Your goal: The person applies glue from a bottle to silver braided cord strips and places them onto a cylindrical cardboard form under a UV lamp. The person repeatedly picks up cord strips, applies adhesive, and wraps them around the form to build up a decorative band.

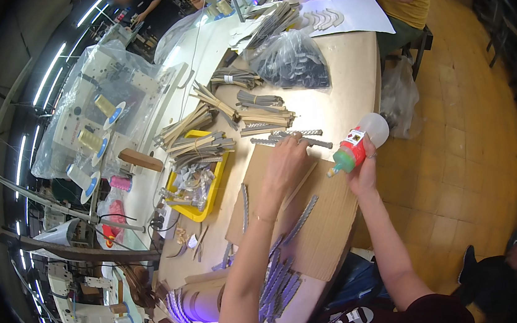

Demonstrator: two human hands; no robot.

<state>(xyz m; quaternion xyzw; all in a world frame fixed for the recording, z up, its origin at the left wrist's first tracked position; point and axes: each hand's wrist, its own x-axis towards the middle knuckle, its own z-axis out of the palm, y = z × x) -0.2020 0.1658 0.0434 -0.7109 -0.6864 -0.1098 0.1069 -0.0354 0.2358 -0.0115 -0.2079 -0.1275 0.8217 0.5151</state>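
Cardboard sheet (315,231), cluttered worktable (351,90), seemingly workshop.

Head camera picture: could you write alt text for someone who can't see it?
A person's right hand holds a glue bottle tilted nozzle-down while the left hand reaches for grey strips on a workbench over a cardboard sheet.

My left hand (283,162) has bare cardboard sheet (320,218) beneath it, with open room toward my body. Ahead, grey strips (293,136) and tied bundles (260,114) block the way forward. To my left the yellow tray (198,212) crowds the worktop (340,101). My right hand (363,167) hangs past the edge, probably over open floor (457,161). Near me, a strip pile (277,287) fills the corner.
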